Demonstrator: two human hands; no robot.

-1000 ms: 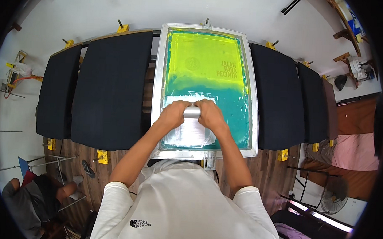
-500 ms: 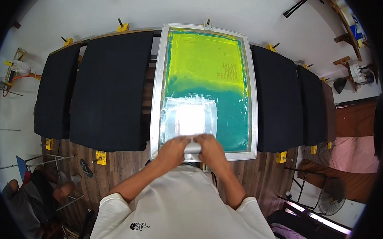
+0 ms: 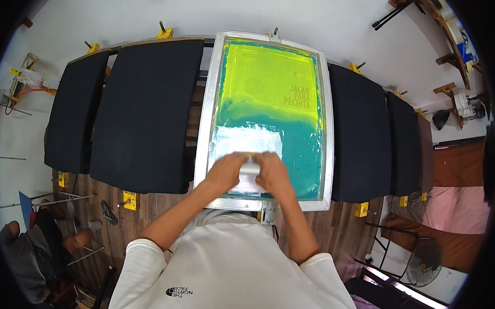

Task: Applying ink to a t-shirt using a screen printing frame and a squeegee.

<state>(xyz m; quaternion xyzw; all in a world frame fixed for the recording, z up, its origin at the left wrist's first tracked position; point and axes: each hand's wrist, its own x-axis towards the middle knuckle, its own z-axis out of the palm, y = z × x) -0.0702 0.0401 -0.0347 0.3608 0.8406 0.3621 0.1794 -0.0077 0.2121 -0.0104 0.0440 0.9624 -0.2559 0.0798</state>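
A silk-screen frame (image 3: 205, 136) with a metal rim lies in front of me. Its mesh (image 3: 299, 151) is teal near me and yellow-green toward the far end, with faint lettering at the far right. Both my left hand (image 3: 224, 171) and my right hand (image 3: 274, 173) are closed side by side on a squeegee (image 3: 250, 168) over the near left part of the mesh. White ink (image 3: 249, 138) covers the mesh just beyond the squeegee. The squeegee's lower edge is hidden by my hands.
Black fabric-covered boards stand on both sides, the nearest being the left board (image 3: 148, 115) and the right board (image 3: 361, 131). Yellow clamps (image 3: 130, 200) mark their ends. A person (image 3: 42, 245) sits at the lower left. A fan (image 3: 424, 262) stands at the lower right.
Both hands have pushed the squeegee away from me, from the near rim of the frame onto the white ink. The view has shifted slightly.
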